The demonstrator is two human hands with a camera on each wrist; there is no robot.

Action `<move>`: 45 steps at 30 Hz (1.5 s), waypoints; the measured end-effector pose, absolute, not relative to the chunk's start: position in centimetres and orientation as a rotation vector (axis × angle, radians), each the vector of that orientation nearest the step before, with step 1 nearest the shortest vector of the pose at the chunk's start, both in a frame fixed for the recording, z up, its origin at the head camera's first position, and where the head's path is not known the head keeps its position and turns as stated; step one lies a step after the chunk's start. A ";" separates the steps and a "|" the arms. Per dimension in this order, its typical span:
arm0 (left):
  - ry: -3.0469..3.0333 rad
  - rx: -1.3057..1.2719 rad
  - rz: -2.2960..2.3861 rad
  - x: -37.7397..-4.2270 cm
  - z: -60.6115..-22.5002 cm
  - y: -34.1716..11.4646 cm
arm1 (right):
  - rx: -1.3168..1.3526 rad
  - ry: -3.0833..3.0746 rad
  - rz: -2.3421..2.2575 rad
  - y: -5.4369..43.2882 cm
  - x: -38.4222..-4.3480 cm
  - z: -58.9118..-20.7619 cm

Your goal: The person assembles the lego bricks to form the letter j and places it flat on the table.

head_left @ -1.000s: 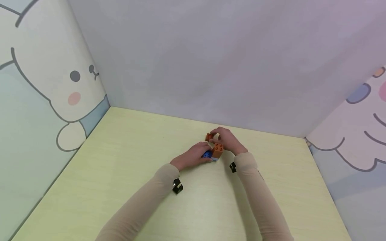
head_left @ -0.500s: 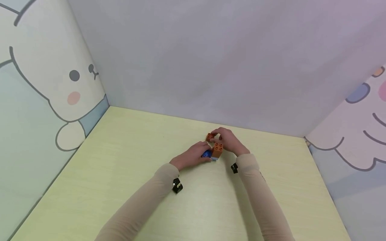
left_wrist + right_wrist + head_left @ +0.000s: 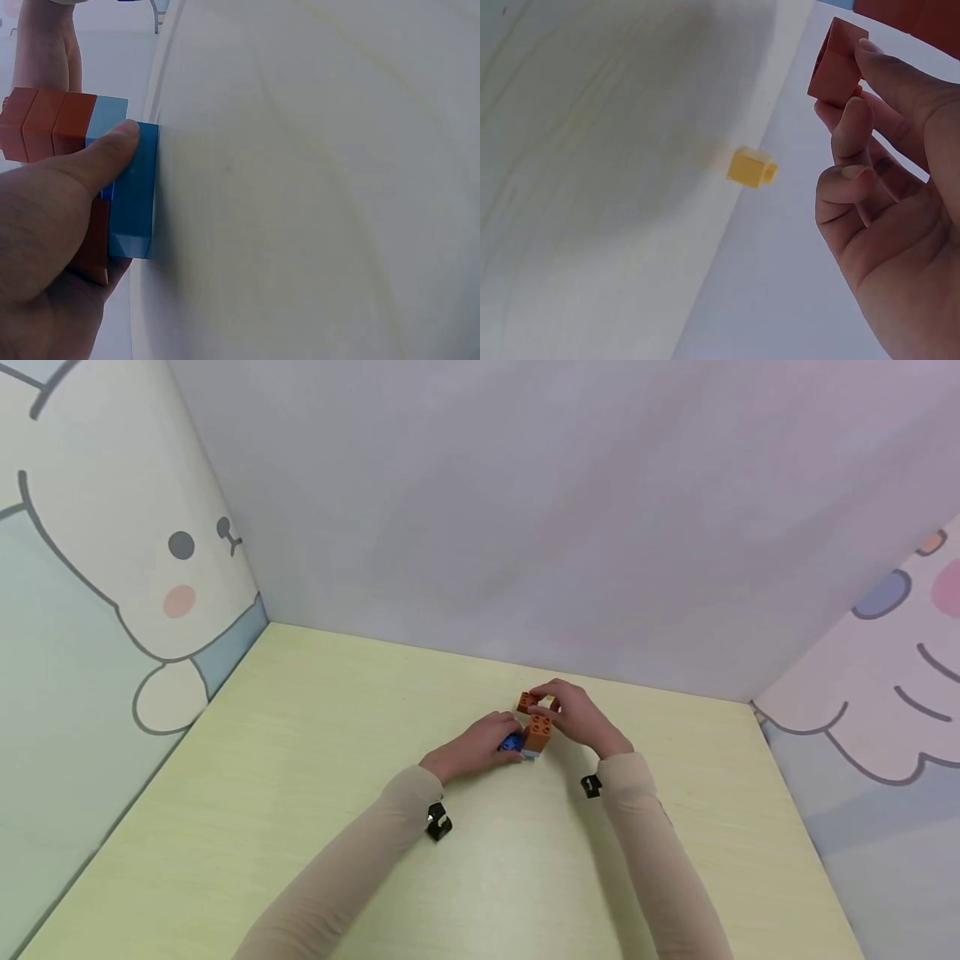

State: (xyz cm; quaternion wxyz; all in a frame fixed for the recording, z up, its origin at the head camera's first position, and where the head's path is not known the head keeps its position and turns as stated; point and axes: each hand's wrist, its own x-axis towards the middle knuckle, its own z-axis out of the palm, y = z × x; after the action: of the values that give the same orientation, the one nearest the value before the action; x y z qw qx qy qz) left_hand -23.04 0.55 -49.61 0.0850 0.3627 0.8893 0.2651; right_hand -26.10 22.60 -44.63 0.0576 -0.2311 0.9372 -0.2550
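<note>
My left hand [image 3: 480, 748] grips a toy-brick build low at the table, thumb pressed along its side. In the left wrist view the build has a long blue brick [image 3: 135, 199], a light blue brick [image 3: 109, 112] and a stack of orange bricks [image 3: 58, 124]. Another dark orange brick [image 3: 94, 244] lies partly hidden under the thumb. In the head view the orange stack [image 3: 537, 734] rises beside blue studs [image 3: 512, 742]. My right hand [image 3: 573, 714] pinches a separate orange brick [image 3: 839, 61] between thumb and fingers, just behind the stack.
A small yellow brick [image 3: 746, 167] sits on the table [image 3: 360, 710] near its far edge, behind the right hand's fingers in the head view. A grey wall [image 3: 480, 527] rises at the back, with cartoon-printed walls [image 3: 90, 710] at the sides. Dark wrist cameras [image 3: 439, 821] hang under both sleeves.
My right hand has drawn slightly to the right with the orange brick, and the yellow brick now shows between its fingers. My left hand and the build stay nearly still.
</note>
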 end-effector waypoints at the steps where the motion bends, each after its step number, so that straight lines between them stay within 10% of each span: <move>1: 2.651 1.081 0.792 -23.0 -49.6 0.5 | -0.710 2.844 -0.779 22.7 -25.9 -44.5; 45: 2.640 1.082 0.835 -23.1 -49.3 0.6 | -0.911 2.822 -0.886 24.6 -19.9 -38.7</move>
State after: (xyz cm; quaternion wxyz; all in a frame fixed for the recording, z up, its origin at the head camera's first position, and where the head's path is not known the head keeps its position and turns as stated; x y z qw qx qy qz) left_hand -23.11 0.58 -49.34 0.0842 0.3627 0.8849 0.2800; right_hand -19.85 24.60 -38.70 0.0234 -0.2944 0.9115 -0.2863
